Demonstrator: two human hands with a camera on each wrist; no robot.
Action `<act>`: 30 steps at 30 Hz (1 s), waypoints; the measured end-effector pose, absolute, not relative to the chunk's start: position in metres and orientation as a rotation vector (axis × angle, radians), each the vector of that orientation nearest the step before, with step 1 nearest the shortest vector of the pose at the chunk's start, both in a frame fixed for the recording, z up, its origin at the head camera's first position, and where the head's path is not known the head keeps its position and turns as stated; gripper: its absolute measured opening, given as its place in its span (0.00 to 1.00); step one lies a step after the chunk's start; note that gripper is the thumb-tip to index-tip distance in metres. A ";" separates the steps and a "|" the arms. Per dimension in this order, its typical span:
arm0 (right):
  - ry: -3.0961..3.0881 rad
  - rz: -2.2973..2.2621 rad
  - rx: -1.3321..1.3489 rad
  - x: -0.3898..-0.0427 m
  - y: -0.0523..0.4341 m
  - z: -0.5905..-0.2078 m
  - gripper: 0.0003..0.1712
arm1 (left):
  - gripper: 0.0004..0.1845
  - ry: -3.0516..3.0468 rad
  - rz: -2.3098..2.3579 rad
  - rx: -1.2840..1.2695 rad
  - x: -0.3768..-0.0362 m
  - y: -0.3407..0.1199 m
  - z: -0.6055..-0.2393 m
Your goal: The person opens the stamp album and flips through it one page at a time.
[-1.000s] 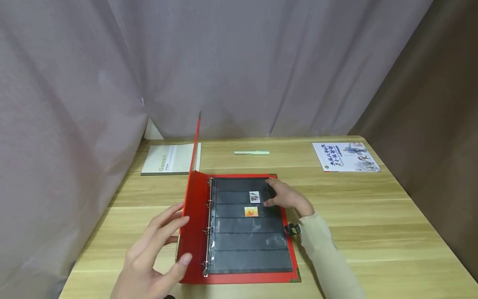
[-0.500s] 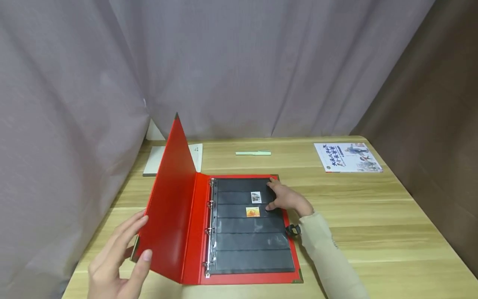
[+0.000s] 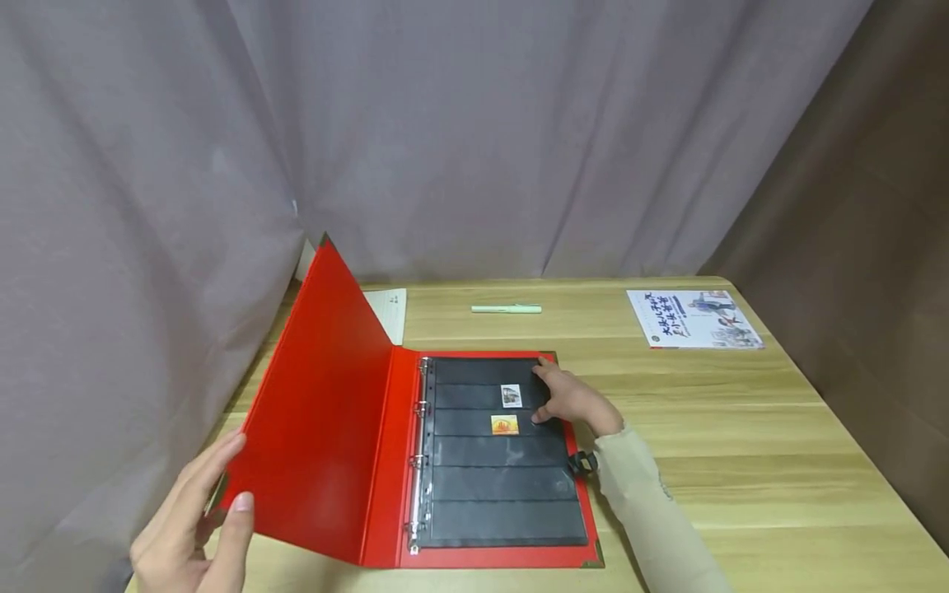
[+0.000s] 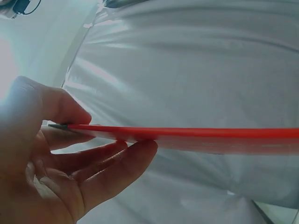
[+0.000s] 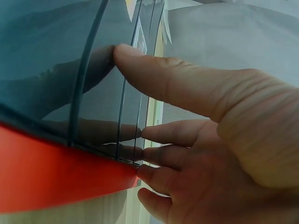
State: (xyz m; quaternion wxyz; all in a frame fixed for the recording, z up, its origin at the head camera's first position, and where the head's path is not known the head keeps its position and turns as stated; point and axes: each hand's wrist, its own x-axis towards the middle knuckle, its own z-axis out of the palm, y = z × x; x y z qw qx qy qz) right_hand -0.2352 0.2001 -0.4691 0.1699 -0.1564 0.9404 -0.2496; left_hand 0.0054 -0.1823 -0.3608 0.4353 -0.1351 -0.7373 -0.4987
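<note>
Head view, far left: I see the person's left hand [image 3: 181, 527] at the near outer corner of a red cover [image 3: 319, 420], thumb on the inside and fingers behind, pinching the board between them. The cover leans leftward, raised off the surface [image 3: 741, 461], part of a ring album whose red spine [image 3: 381, 527] lies flat in the middle of the near side. It looks like stiff board, modest in weight; the free long edge seems the best place to hold it, near a metal corner. Behind it, a notepad [image 3: 391, 315] shows partly.

Next come the metal rings [image 3: 418, 461], holding a black page [image 3: 511, 486]. Beyond it lies a pale pen [image 3: 507, 310]. The page looks thin, glossy and slippery, so I'd take it by its outer edge. A grey-and-white stamp [image 3: 511, 395] sits in its second row, a yellow stamp [image 3: 505, 425] in the third; both look flimsy and easily creased.

The right hand [image 3: 574, 401] grips nothing: fingers extended, it rests on the page's right edge, thumb touching the page. Far right lies an illustrated book [image 3: 695, 319].
</note>
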 end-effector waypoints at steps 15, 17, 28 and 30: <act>2.664 -0.724 -0.409 -0.233 0.199 -0.469 0.52 | 0.26 -1.821 -1.265 0.051 0.011 -0.196 -0.369; 2.660 -0.734 -0.406 -0.233 0.199 -0.469 0.52 | 0.26 -1.850 -1.243 0.153 0.013 -0.198 -0.369; 2.670 -0.704 -0.393 -0.231 0.200 -0.468 0.51 | 0.27 -1.884 -1.258 0.567 0.013 -0.220 -0.380; 2.673 -0.698 -0.395 -0.232 0.200 -0.468 0.52 | 0.27 -1.860 -1.268 0.592 0.012 -0.224 -0.384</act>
